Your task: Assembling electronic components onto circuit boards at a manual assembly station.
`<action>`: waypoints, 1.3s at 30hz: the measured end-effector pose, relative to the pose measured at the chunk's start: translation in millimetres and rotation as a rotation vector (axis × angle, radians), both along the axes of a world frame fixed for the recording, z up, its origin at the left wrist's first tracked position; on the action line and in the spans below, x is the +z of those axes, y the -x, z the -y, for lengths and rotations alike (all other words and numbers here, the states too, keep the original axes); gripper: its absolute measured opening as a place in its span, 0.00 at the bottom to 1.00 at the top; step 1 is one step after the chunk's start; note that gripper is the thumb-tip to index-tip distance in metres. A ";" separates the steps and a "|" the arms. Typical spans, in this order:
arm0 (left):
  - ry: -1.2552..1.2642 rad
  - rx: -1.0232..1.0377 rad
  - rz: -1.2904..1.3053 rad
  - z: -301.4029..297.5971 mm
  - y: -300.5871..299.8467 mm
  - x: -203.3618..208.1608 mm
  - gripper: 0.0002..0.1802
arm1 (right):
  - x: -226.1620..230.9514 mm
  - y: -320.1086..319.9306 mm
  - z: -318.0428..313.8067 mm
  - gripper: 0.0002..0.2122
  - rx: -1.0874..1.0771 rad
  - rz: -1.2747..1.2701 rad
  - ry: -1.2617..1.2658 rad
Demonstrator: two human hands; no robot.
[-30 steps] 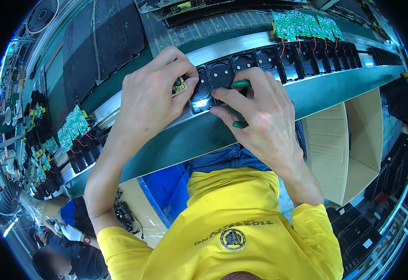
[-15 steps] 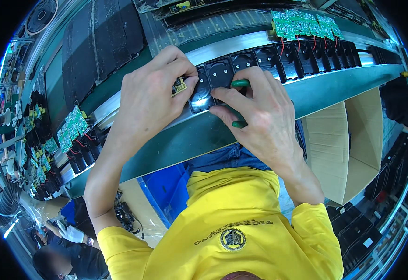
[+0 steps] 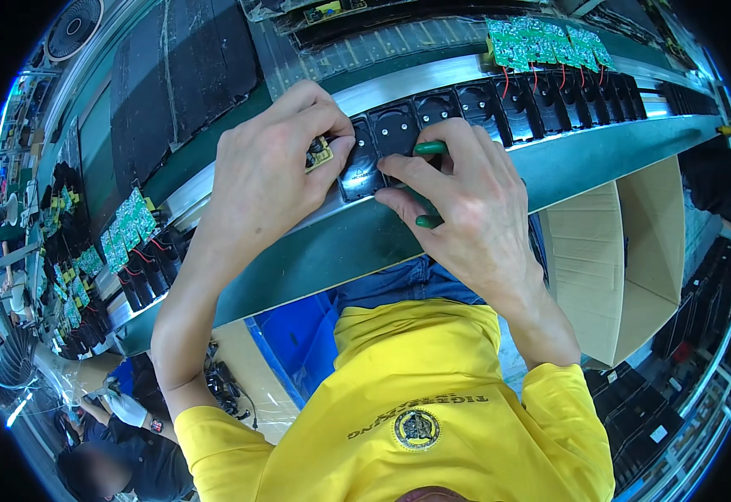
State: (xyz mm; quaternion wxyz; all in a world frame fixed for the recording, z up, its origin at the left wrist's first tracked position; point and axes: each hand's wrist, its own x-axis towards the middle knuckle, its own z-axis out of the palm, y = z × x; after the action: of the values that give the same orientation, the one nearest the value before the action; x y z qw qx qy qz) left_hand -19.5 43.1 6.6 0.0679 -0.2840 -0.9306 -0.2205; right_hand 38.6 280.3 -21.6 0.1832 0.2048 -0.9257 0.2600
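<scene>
My left hand (image 3: 273, 171) is closed on a small circuit board (image 3: 319, 154) with yellow parts, pinched between thumb and fingers. It sits at the left end of a row of black plastic casings. My right hand (image 3: 474, 201) is closed around a green-handled hand tool (image 3: 430, 149), probably pliers; its working end is hidden by my fingers. My right thumb and index fingertip are at a shiny black casing (image 3: 360, 171), close to the neighbouring casing (image 3: 396, 130). The casings lie side by side in a line, with small bright metal spots inside.
Green circuit boards (image 3: 512, 46) with red wires rest against the casings at the far right; more boards (image 3: 131, 226) stand at left. The green bench edge (image 3: 332, 259) runs before me. An open cardboard box (image 3: 587, 268) is at right. A co-worker's gloved hand (image 3: 129, 410) shows lower left.
My hands and the casings stay almost where they were, with only a tiny shift of the left hand. The co-worker's gloved hand and head at lower left have moved slightly.
</scene>
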 end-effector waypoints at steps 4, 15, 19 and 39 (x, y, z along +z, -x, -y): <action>0.051 0.029 0.041 -4.5 -1.2 2.9 0.04 | 0.4 1.6 -0.5 0.12 -0.003 0.004 -0.003; 0.034 0.049 -0.104 -9.5 -11.4 -1.3 0.02 | 30.5 14.1 6.1 0.20 0.186 0.108 0.267; 0.052 0.110 -0.049 -12.4 -18.0 7.0 0.01 | 52.5 39.4 31.8 0.18 0.335 0.340 0.985; 0.021 0.124 0.086 -6.3 -8.2 -3.7 0.04 | 11.7 92.5 80.3 0.11 0.323 0.371 1.283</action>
State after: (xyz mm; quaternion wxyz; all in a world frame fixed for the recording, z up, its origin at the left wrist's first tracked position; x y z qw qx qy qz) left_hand -11.4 49.4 2.9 0.0383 -0.2168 -0.9508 -0.2179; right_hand -53.9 200.0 -9.9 0.0654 0.1433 -0.5625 0.8117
